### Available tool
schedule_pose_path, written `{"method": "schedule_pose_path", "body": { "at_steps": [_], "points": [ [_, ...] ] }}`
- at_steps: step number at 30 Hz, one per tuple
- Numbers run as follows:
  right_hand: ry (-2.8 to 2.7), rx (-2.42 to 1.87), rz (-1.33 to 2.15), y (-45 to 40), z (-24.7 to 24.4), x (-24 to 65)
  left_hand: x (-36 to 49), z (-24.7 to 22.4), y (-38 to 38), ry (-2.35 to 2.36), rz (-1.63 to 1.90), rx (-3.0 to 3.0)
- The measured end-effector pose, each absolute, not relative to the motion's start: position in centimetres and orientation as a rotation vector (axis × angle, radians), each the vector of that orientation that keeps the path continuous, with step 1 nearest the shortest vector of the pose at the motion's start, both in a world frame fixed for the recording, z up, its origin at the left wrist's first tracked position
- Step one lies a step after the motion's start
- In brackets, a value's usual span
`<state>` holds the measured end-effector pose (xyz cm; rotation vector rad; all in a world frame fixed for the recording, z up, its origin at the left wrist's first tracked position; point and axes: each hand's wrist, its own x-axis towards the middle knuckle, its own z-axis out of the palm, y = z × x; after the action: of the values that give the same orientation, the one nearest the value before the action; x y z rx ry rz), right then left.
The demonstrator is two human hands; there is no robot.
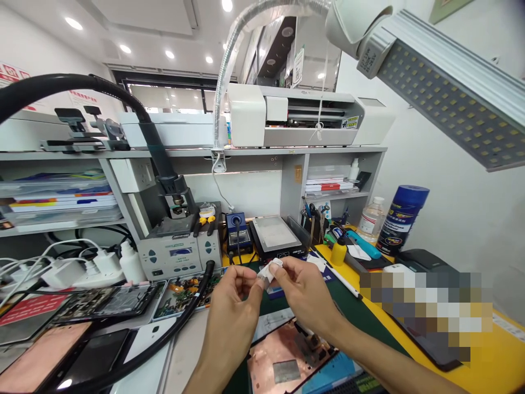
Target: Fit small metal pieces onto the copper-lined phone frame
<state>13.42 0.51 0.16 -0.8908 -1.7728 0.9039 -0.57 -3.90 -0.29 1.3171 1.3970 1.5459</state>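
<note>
A small, crumpled white piece of tissue [271,268] is pinched between my two hands, above the workbench. My left hand [233,320] holds its left end between thumb and forefinger. From the other side, my right hand [307,293] grips it with thumb and fingertips. Something small and greyish shows at the tissue's lower edge, too small to name. Below my hands lies an opened device frame with a copper-coloured inner plate [268,350], partly hidden by my right forearm. It rests on a dark green mat [381,323].
A grey soldering station [176,254] stands behind on the left; its thick black hose [180,323] curves across the bench front. Opened devices [123,301] lie at left. A white pen [340,276], a yellow bottle [338,251] and a blue-capped spray can [402,219] are at right.
</note>
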Motion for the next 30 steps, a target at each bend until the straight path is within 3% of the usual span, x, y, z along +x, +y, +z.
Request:
{"method": "schedule_pose_path", "body": {
  "at_steps": [7, 30],
  "points": [
    [-1.724, -0.957, 0.777, 0.7, 0.4, 13.5, -0.4, -0.2, -4.0, 1.39, 1.585, 1.253],
    [-1.695, -0.746, 1.586, 2.1, 2.5, 15.8, -1.4, 0.3, -4.6, 1.239, 1.435, 1.175]
  ]
}}
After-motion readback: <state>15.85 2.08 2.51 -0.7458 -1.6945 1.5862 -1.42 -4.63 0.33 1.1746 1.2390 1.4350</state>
